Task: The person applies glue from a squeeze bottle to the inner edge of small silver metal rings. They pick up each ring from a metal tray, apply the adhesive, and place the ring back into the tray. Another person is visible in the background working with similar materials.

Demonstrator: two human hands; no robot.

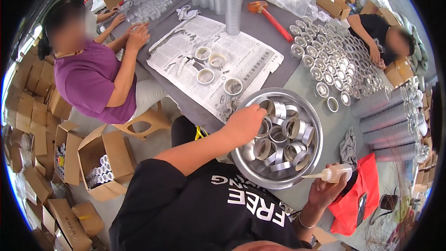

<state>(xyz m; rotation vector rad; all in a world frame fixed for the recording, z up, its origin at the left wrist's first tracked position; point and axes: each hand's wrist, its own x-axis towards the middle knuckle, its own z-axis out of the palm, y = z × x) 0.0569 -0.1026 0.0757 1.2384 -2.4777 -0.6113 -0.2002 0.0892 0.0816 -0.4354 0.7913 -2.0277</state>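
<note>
A wide steel bowl (317, 111) sits in front of me, filled with several loose silver metal rings (292, 128). Over its left rim reaches my left hand (248, 123), fingers curled and pinching a metal ring (266, 106) at the bowl's edge; the fingertips are partly hidden. My right hand (320, 193) is wrapped round a small squeeze bottle (338, 173) with a pale body and a thin nozzle pointing left, close to the bowl's lower right rim. Beyond the bowl, a few rings (205, 76) stand on a newspaper sheet (251, 56).
Tall stacks of rings (232, 9) stand at the back, more stacks (390, 125) at right. Many round metal pieces (325, 60) cover the right side. A red-handled hammer (274, 21) lies behind; a red bag (355, 200) is near my right hand. Two co-workers sit left and far right.
</note>
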